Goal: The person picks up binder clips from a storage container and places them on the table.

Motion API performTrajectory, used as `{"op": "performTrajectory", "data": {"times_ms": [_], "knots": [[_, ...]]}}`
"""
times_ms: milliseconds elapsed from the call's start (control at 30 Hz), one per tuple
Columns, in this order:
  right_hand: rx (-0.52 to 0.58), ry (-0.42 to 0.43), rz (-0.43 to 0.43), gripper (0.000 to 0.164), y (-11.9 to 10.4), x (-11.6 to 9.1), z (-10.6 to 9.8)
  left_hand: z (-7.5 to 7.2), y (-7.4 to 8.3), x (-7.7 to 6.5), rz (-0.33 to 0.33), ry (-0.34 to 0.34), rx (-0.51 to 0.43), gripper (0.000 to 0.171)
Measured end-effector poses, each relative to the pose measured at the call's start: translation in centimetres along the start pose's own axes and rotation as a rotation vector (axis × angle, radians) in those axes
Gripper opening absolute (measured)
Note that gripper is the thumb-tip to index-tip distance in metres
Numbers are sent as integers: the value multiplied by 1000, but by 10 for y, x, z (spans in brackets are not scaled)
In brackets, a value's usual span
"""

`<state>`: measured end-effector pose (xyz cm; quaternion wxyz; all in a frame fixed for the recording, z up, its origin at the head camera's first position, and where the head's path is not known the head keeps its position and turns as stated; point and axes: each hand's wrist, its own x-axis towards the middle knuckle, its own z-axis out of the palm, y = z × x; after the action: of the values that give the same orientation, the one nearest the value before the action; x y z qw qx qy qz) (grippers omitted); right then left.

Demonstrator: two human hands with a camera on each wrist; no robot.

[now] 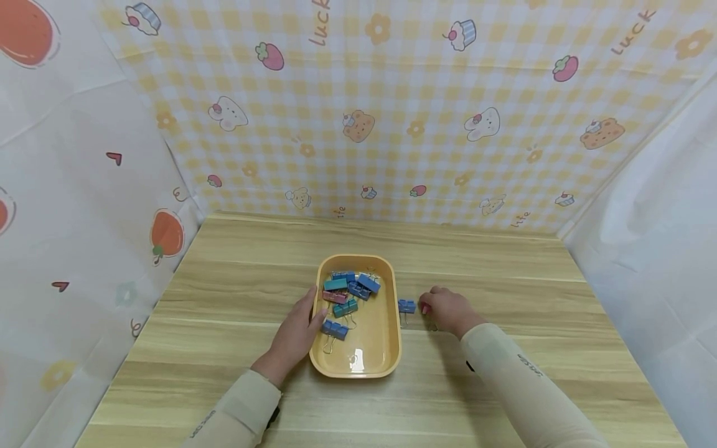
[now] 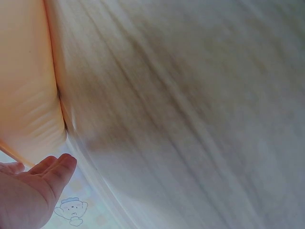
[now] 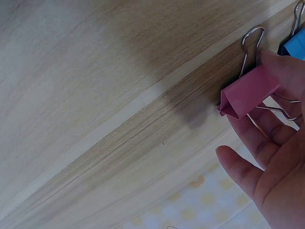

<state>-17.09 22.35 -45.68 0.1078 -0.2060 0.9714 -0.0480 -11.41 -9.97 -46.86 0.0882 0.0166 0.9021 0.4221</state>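
Observation:
A yellow tray on the table holds several binder clips in blue, teal and pink, among them a blue clip near its left wall. My left hand rests against the tray's left side with fingers extended, the thumb at the rim. To the right of the tray, my right hand pinches a pink binder clip between thumb and fingers, low over the table. Between that hand and the tray lies a blue binder clip, partly seen in the right wrist view too.
The wood-grain table extends to both sides of the tray. A checked, printed cloth hangs behind it, and white cloths flank it at the left and right.

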Motion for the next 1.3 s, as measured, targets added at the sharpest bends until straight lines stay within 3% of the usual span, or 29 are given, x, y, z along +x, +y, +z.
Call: {"op": "performTrajectory", "data": {"times_ms": [233, 1033, 1300], "knots": [[-14, 20, -17, 9, -2, -3, -2, 1, -1, 1, -4, 1, 9, 65], [-3, 208, -51, 55, -23, -11, -25, 1, -1, 0, 0, 10, -3, 64], [-4, 266, -48, 62, -30, -10, -32, 1, 0, -1, -4, 6, -4, 64]]}}
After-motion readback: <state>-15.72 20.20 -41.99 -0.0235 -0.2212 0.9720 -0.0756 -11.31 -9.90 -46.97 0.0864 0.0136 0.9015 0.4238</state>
